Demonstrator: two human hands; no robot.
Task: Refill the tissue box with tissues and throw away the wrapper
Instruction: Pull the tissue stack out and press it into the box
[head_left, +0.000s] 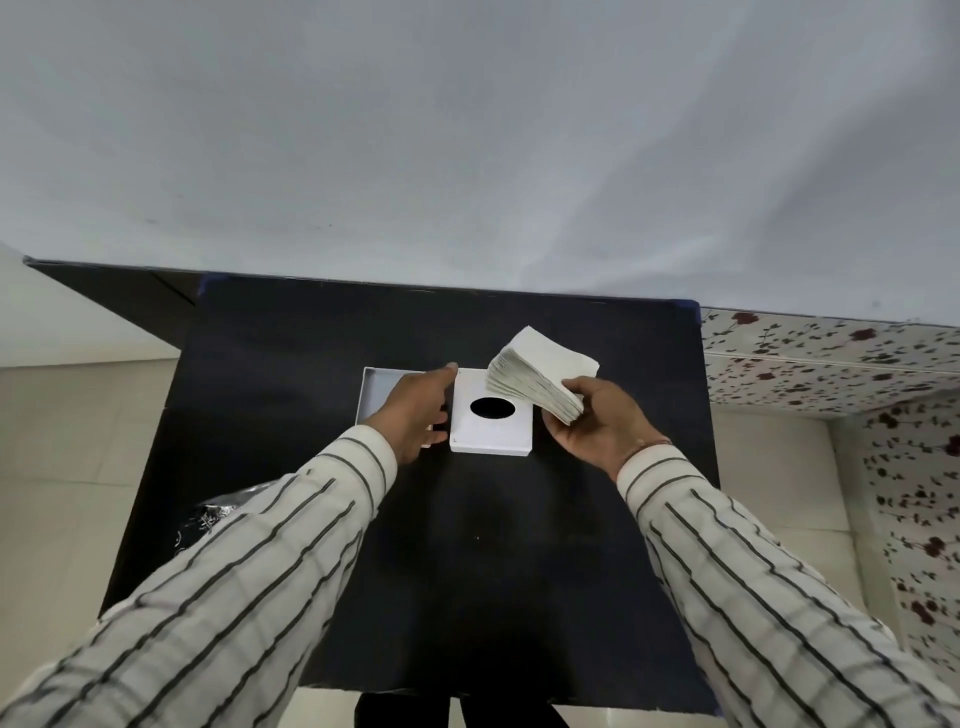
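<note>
Black desk (311, 364). White box tray (379, 387) open, lid (491, 434) with oval hole beside it. Right hand (597, 421) clamps tissue stack (540, 374) above lid. Left hand (421, 410) loosely spread, empty, over tray. Clear wrapper (218, 512) at desk's left edge. Step: loading; next, lower stack squarely into tray.

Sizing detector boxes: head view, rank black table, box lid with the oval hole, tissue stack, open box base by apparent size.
1. black table
2. box lid and tissue stack: look alike, not ranked
3. open box base: unsure, left hand covers much of it.
</note>
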